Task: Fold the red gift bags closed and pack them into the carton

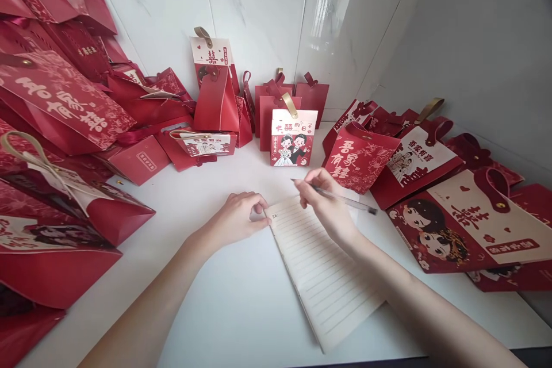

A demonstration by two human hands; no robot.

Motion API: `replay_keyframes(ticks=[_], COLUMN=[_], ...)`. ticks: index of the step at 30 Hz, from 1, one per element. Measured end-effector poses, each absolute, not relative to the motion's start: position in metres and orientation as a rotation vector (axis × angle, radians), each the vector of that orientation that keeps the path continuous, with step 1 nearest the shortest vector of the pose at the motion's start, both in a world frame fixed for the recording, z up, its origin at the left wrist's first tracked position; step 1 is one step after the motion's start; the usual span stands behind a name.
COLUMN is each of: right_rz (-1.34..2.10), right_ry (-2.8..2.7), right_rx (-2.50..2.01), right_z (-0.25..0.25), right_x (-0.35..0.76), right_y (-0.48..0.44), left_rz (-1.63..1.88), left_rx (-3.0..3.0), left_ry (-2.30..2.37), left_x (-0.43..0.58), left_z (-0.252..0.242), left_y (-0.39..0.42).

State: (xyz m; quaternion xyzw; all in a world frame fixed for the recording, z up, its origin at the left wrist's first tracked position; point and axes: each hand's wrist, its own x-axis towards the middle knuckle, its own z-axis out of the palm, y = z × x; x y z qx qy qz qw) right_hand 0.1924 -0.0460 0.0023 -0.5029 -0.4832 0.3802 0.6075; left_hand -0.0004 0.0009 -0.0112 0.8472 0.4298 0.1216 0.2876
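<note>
A lined notepad [328,287] lies at a slant on the white table, with a few small dark marks written at its top left. My left hand [237,217] rests at the upper left edge of the pad, thumb and curled forefinger pinching that edge. Over the upper right of the page, my right hand [330,207] is closed around a pen [356,203]. The pen has a clear barrel and a dark end, and its tip points left, slightly above the paper. Just beyond the pad stands a small red and white gift box [294,138] with a cartoon couple on it.
Red gift boxes [64,98] are piled high on the left. Several more stand at the back, including a plain red box [217,100]. To the right lie more gift boxes [466,224] with ribbon handles. A tiled wall [254,6] closes off the white table [215,310].
</note>
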Motion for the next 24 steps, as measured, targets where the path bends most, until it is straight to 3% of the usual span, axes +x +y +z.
replay_keyframes(ticks=[8,24], right_rz=[0.758,0.806], right_ry=[-1.204,-1.431], right_rx=[-1.35,-1.256], right_z=[-0.03,-0.024], right_x=[0.187,0.189], right_y=[-0.039,-0.047], left_rz=[0.318,0.343], left_rx=[2.307,2.339], left_ry=[1.17,1.147], left_x=[-0.001,0.001], left_z=[-0.012,-0.011], left_y=[-0.001,0.004])
